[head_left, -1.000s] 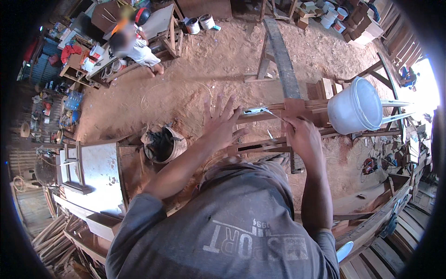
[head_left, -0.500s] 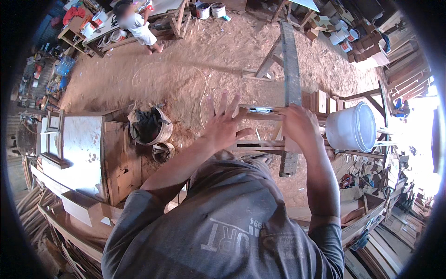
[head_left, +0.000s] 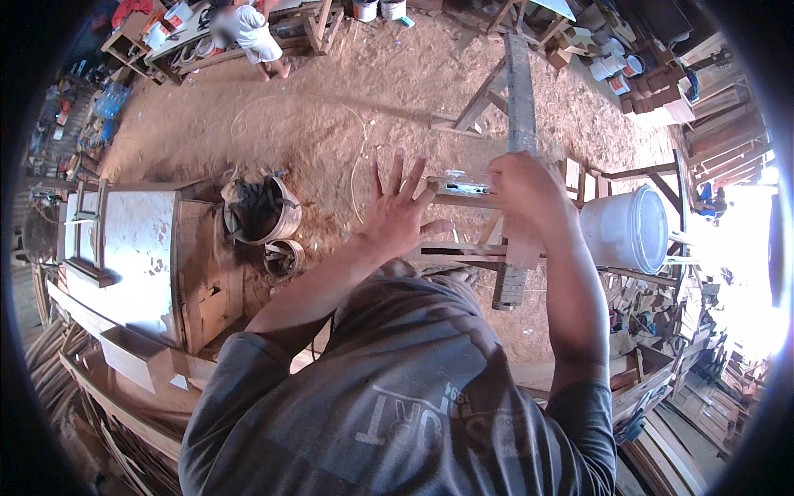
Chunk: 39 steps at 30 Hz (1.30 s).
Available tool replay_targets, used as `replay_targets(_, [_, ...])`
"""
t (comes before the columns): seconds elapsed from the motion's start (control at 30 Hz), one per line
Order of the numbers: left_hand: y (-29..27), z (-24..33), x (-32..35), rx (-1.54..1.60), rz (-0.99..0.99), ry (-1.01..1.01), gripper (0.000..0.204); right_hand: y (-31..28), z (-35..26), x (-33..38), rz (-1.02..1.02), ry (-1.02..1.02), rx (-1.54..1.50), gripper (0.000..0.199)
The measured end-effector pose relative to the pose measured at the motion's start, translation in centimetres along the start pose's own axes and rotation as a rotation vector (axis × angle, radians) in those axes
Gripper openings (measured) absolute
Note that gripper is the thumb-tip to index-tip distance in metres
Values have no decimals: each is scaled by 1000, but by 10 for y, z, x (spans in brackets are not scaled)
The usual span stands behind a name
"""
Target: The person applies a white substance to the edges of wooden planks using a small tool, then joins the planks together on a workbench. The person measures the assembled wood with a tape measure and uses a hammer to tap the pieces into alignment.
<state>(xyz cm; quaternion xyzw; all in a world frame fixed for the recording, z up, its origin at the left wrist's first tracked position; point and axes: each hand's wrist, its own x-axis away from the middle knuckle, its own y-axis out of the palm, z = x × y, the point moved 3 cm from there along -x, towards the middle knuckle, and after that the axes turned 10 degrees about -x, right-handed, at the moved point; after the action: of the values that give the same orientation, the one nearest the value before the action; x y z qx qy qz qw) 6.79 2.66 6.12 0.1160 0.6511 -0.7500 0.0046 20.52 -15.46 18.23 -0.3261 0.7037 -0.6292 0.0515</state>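
My left hand (head_left: 397, 213) is open, fingers spread and pointing away from me. Its index finger and thumb are beside the left end of a narrow wooden piece (head_left: 488, 201). A small shiny metal fitting (head_left: 465, 188) lies along the top of that piece, between my hands; its exact kind is unclear. My right hand (head_left: 529, 186) is closed just right of the fitting, above a long dark plank (head_left: 519, 99). The fingers curl under, so what they hold is hidden. To the right of my right forearm stands a white plastic bucket (head_left: 622, 230).
Left of me sit a worn white cabinet (head_left: 124, 256), a large bucket with dark cloth (head_left: 288, 217) and a smaller bucket (head_left: 285, 258). A person (head_left: 252, 37) stands by a workbench (head_left: 198, 45) at the far left. Boxes and pails (head_left: 616, 70) crowd the far right.
My right hand has lifted slightly away from me and curled closed, uncovering more of the metal fitting. My left hand stays spread in nearly the same place. The view has shifted slightly.
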Motion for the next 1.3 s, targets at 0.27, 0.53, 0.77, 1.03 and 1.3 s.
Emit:
replay_targets(0.27, [3,6,-4,1,-26,24,90,7,30,25,-2,51,-119,24])
replay_targets(0.53, [5,16,-9,-7,-122,84,90,17,46,39,98,60,-190,22])
replay_targets(0.77, [5,27,-19,-43,-202,116,91,11,61,50,111,147,-291,23])
replay_targets(1.03, [18,43,-24,-62,-146,105,98,15,65,61,145,211,-404,26])
replay_targets(1.3, [22,74,-37,-12,-117,53,101,12,77,85,272,194,-539,29])
